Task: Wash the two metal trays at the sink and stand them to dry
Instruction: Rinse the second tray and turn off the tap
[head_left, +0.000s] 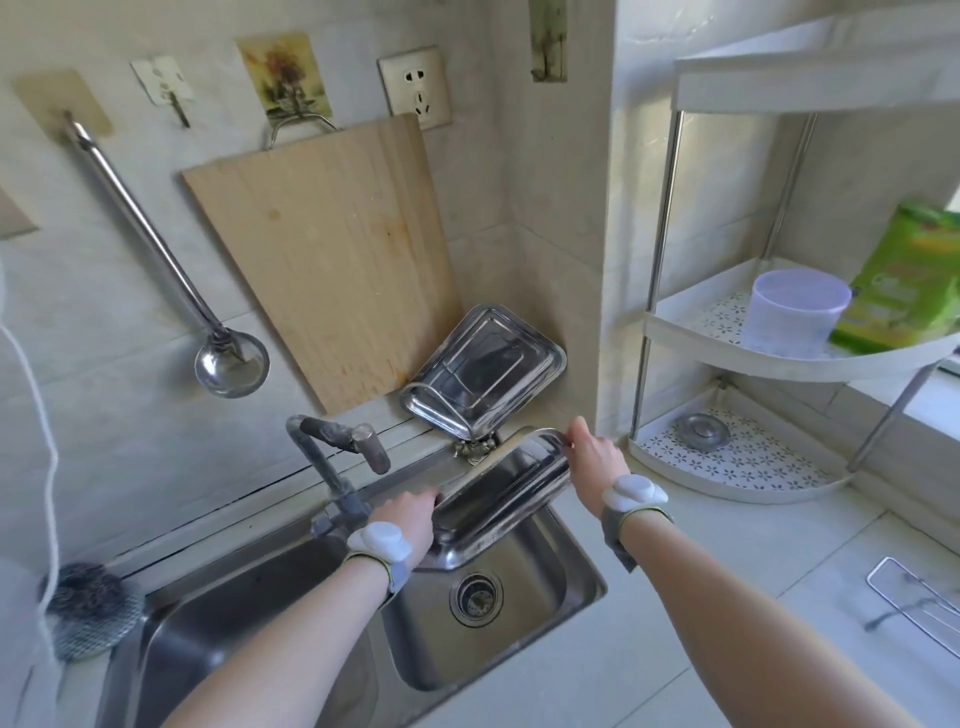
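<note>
I see a pale counter (691, 613) with a steel sink (582, 597) set into it. At the back corner, one tray (483, 374) stands tilted on the ledge behind the sink, leaning toward the wall beside the cutting board (327, 260). A scrubber (88, 608) lies left of the sink. To the right a corner shelf (737, 483) stands on the counter, and a wire rack (919, 597) lies near the right edge.

A: The two trays, the held tray (501, 499) and the standing tray (483, 369), are both shiny silver, like the sink (566, 577)?

B: Yes. The cutting board (327, 260) is pale wood, the shelf (753, 467) white with flower-patterned cutouts, and the far-right bag (904, 275) green.
</note>
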